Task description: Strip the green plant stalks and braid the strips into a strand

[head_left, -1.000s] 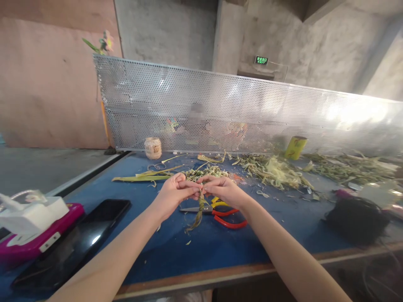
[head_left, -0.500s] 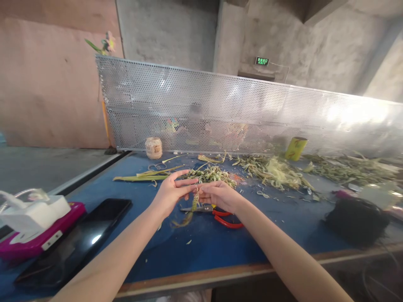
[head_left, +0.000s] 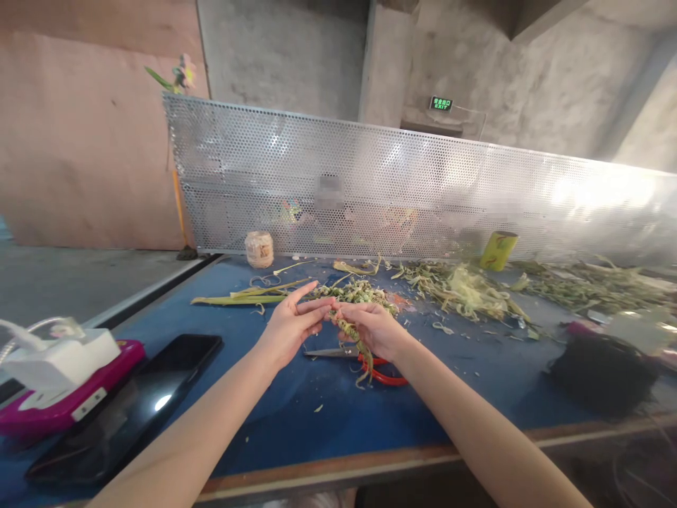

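Observation:
Over the middle of the blue table, my left hand [head_left: 290,324] and my right hand [head_left: 376,330] meet fingertip to fingertip. Both pinch the upper end of a short, twisted, braid-like piece of yellow-green dried plant strips [head_left: 364,351]. Its loose frayed end hangs down and to the right. Behind and below it lie scissors [head_left: 388,378] with red handles, their blades pointing left. Just beyond my fingers is a heap of similar small plant pieces [head_left: 364,291]. The exact spot under my fingertips is partly hidden.
Long pale stalks [head_left: 238,300] and a ball of twine [head_left: 259,250] lie at back left. A phone [head_left: 127,402] and a magenta power strip [head_left: 68,409] sit at left. Tangled plant strips [head_left: 465,293], a yellow can [head_left: 498,251] and a dark bundle [head_left: 600,374] are at right. A perforated metal screen [head_left: 307,169] stands behind.
The lower end of the plant piece has swung from hanging down and left to hanging down and right, across the scissors. Both hands stay in nearly the same place, still pinching.

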Motion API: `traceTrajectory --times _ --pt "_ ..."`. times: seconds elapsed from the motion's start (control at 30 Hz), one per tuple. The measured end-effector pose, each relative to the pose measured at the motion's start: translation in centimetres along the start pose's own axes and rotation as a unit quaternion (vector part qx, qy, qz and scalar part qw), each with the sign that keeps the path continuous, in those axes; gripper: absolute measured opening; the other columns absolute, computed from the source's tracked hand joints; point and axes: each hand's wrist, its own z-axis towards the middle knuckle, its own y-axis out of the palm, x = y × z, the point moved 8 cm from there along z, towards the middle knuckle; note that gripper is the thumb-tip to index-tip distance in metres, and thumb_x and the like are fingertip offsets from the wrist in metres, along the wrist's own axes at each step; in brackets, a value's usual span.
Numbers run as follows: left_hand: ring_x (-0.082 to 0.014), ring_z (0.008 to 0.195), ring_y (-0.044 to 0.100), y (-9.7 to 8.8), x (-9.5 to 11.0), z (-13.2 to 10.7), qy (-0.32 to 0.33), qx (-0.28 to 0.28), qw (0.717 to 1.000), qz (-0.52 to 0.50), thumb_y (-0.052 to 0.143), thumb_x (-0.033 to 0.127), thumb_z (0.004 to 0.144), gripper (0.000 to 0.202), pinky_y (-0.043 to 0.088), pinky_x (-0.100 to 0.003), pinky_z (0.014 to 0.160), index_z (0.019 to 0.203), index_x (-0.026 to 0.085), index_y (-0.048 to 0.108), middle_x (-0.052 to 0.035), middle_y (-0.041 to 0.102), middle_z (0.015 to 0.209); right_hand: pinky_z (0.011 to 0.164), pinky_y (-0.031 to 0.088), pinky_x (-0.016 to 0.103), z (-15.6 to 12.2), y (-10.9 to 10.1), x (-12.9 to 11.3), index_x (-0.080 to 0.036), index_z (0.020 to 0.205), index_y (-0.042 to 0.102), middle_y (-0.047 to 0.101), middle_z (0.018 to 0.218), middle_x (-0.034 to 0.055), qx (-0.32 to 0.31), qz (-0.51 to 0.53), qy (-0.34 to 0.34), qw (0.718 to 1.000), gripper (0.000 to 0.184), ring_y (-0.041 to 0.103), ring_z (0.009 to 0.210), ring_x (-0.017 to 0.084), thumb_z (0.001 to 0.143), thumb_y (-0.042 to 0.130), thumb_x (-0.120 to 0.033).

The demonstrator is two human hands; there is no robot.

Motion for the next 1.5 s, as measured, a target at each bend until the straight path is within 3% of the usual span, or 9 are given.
traceTrajectory --times 0.33,0.47,0.6,0.73,0.9,1.03,1.27,1.37,1.5 --pt "-0.0135 0.057 0.061 0.8 3.5 -1.6 0.208 0.004 0.975 0.082 0.07 0.011 0.061 0.089 0.045 -0.022 0.047 0.134 0.024 0.021 -0.0072 0.067 0.089 0.066 0.049 0.021 0.1 -1.6 -1.1 -0.016 0.063 0.069 0.068 0.087 0.0033 0.079 -0.009 -0.036 0.996 0.016 0.06 0.07 0.009 0.051 0.075 -0.026" --pt "-0.0133 0.062 0.06 1.9 3.8 -2.6 0.25 -0.021 0.956 0.153 0.068 0.008 0.062 0.085 0.047 -0.021 0.054 0.132 0.027 0.026 -0.0051 0.067 0.088 0.066 0.048 0.021 0.1 -1.6 -0.8 -0.016 0.063 0.069 0.068 0.083 0.0033 0.091 -0.017 -0.02 0.996 0.018 0.06 0.068 0.009 0.051 0.075 -0.028" --pt "-0.0121 0.066 0.06 2.3 2.8 -2.6 0.205 -0.041 0.968 0.139 0.066 0.0 0.06 0.072 0.048 -0.019 0.067 0.123 0.025 0.043 -0.005 0.067 0.088 0.067 0.046 0.024 0.2 -1.2 -1.0 -0.016 0.063 0.069 0.067 0.074 0.0038 0.076 -0.08 -0.058 0.992 0.018 0.058 0.067 0.011 0.052 0.073 -0.03" --pt "-0.0136 0.059 0.06 1.8 2.5 -1.9 0.189 -0.036 0.972 0.134 0.067 0.001 0.059 0.083 0.047 -0.02 0.05 0.13 0.027 0.033 -0.005 0.067 0.085 0.076 0.043 0.029 0.0 -1.1 -2.4 -0.018 0.064 0.07 0.066 0.077 0.0037 0.084 -0.195 -0.161 0.964 0.013 0.057 0.077 0.014 0.062 0.066 -0.03" --pt "-0.0101 0.044 0.055 0.7 1.6 -0.7 0.153 0.004 0.982 0.111 0.07 0.007 0.059 0.094 0.044 -0.022 0.041 0.136 0.023 0.017 -0.0067 0.066 0.085 0.073 0.044 0.029 -1.3 0.1 -4.2 -0.021 0.067 0.07 0.061 0.077 0.0039 0.11 -0.36 -0.293 0.879 0.015 0.056 0.077 0.015 0.072 0.055 -0.023" --pt "-0.0141 0.057 0.061 0.0 -0.4 -0.2 0.064 0.048 0.997 -0.005 0.069 0.001 0.058 0.093 0.042 -0.02 0.041 0.135 0.015 0.018 -0.0104 0.066 0.085 0.068 0.046 0.027 -2.4 1.1 -4.9 -0.021 0.072 0.069 0.057 0.083 0.005 0.141 -0.422 -0.366 0.817 0.018 0.055 0.076 0.014 0.075 0.051 -0.019" --pt "-0.011 0.051 0.058 0.0 -0.4 0.1 0.031 0.037 0.999 0.008 0.072 0.002 0.055 0.088 0.041 -0.02 0.041 0.131 0.012 0.029 -0.01 0.067 0.08 0.072 0.047 0.028 -3.2 3.0 -4.4 -0.02 0.08 0.065 0.052 0.09 0.0069 0.087 -0.519 -0.432 0.732 0.023 0.054 0.077 0.014 0.081 0.043 -0.018" --pt "-0.0074 0.044 0.052 0.1 0.2 0.1 0.055 0.019 0.996 0.064 0.073 0.005 0.052 0.087 0.04 -0.021 0.041 0.129 0.012 0.033 -0.0086 0.067 0.081 0.072 0.047 0.027 -3.1 3.4 -3.9 -0.02 0.084 0.065 0.052 0.09 0.0073 0.057 -0.544 -0.429 0.719 0.024 0.054 0.078 0.014 0.082 0.041 -0.018" --pt "-0.0066 0.04 0.05 -0.3 -1.4 0.4 0.01 0.012 0.995 0.096 0.072 0.004 0.053 0.083 0.039 -0.02 0.04 0.127 0.007 0.035 -0.0065 0.067 0.074 0.071 0.047 0.026 -2.9 3.2 -3.6 -0.019 0.079 0.065 0.055 0.088 0.0074 0.066 -0.544 -0.427 0.72 0.022 0.054 0.08 0.015 0.08 0.043 -0.016"
